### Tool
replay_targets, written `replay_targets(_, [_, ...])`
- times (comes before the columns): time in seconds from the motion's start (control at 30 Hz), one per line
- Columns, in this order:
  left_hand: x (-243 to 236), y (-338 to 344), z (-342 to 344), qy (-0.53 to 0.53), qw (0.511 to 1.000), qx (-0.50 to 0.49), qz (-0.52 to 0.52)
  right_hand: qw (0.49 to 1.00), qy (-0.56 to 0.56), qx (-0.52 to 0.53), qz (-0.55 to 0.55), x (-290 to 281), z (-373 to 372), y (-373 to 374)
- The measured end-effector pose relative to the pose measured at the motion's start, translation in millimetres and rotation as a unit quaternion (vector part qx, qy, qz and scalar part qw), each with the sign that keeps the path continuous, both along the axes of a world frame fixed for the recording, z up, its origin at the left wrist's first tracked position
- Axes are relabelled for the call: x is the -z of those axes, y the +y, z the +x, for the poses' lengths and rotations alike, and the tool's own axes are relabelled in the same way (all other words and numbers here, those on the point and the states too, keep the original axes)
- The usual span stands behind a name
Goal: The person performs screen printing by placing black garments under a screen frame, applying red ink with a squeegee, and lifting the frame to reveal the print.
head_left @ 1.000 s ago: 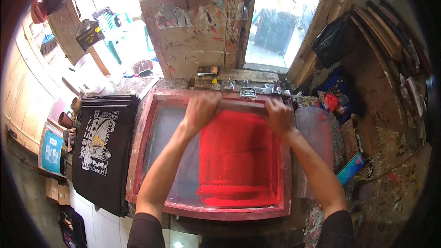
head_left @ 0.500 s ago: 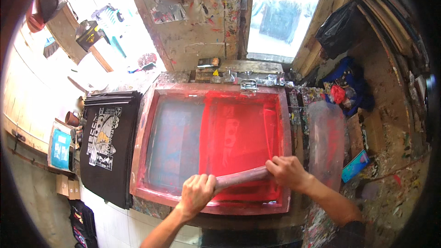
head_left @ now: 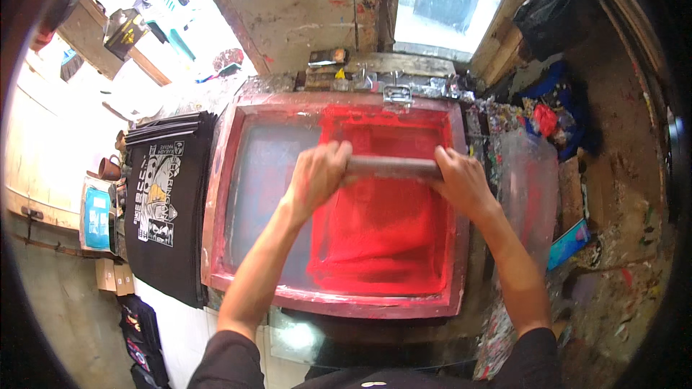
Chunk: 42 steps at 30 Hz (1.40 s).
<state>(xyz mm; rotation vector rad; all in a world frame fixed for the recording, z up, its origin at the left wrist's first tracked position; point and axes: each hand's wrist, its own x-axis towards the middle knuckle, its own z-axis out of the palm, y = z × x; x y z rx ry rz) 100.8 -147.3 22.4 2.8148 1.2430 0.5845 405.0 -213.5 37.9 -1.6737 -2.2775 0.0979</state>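
With both hands I grip a squeegee (head_left: 393, 167) that lies crosswise over a screen printing frame (head_left: 367, 308). My left hand (head_left: 321, 169) is closed round its left end, and my right hand (head_left: 461, 176) round its right end. Red ink (head_left: 378, 245) covers the right part of the mesh. The left part of the mesh (head_left: 270, 158) is greyish blue and free of the squeegee. What lies beneath the screen is hidden. A metal hinge clamp (head_left: 397, 94) sits at the frame's far edge.
Left of the frame lies a stack of black printed fabric pieces (head_left: 169, 202). A brown cup (head_left: 109, 167) and a blue pack (head_left: 96, 216) are farther left. To the right are a translucent sheet (head_left: 530, 187), a blue container (head_left: 569, 243) and a red crumpled bag (head_left: 545, 121).
The squeegee, with both my hands on it, has moved from the near side of the screen toward its far side and is now level. My view has shifted slightly.
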Motion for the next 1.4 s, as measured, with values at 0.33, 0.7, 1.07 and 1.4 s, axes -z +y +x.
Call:
replay_targets(0.33, [-11.2, -210.1, -46.5, -0.032, 0.997, 0.049, -0.042, 0.999, -0.038, 0.029, 0.004, -7.4, -58.5, -231.0])
replay_targets(0.7, [4.4, -272.2, -137.0, -0.054, 0.979, -0.165, -0.106, 0.906, 0.216, 0.286, 0.224, -26.1, 21.9, -287.5])
replay_targets(1.07, [1.9, -255.2, -130.4, -0.055, 0.998, -0.031, 0.024, 0.862, -0.061, 0.5, 0.052, 66.8, 174.0, -307.2])
replay_targets(1.4, [8.3, -249.3, -150.9, 0.047, 0.997, -0.061, -0.029, 0.833, 0.041, 0.504, 0.225, 83.2, 198.5, -328.2])
